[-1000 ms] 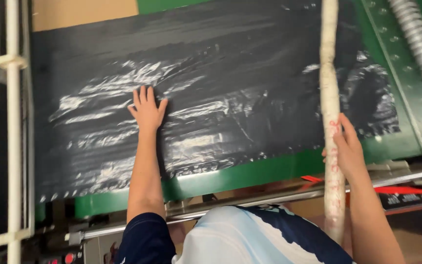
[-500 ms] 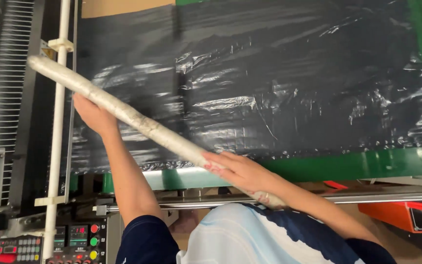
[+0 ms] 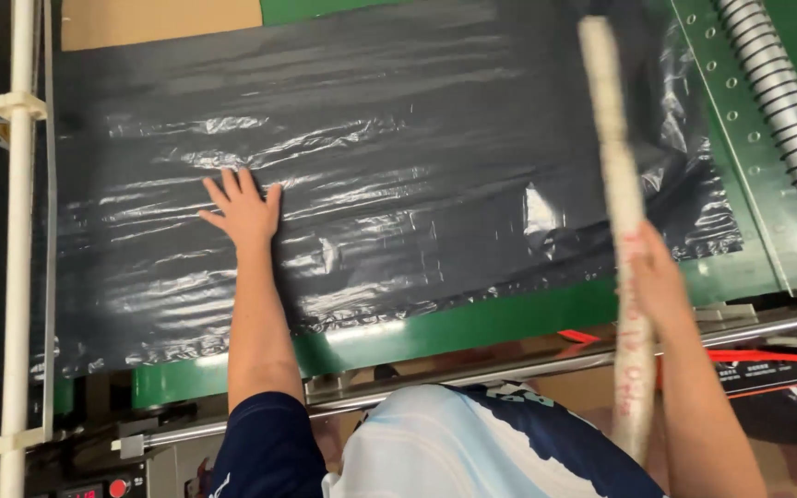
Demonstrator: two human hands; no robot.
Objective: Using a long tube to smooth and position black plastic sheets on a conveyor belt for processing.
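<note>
A large sheet of shiny black plastic film [image 3: 398,184] covers a green machine bed [image 3: 472,318], filling the view from nine to three o'clock. At three o'clock, the right hand [image 3: 659,286] is closed around a long pale cardboard tube [image 3: 622,212], held nearly upright. At nine o'clock, the left hand [image 3: 243,210] lies open, fingers spread flat on the film, holding nothing.

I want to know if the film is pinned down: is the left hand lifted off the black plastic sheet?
No, the left hand lies flat, fingers spread, on the black plastic sheet.
</note>
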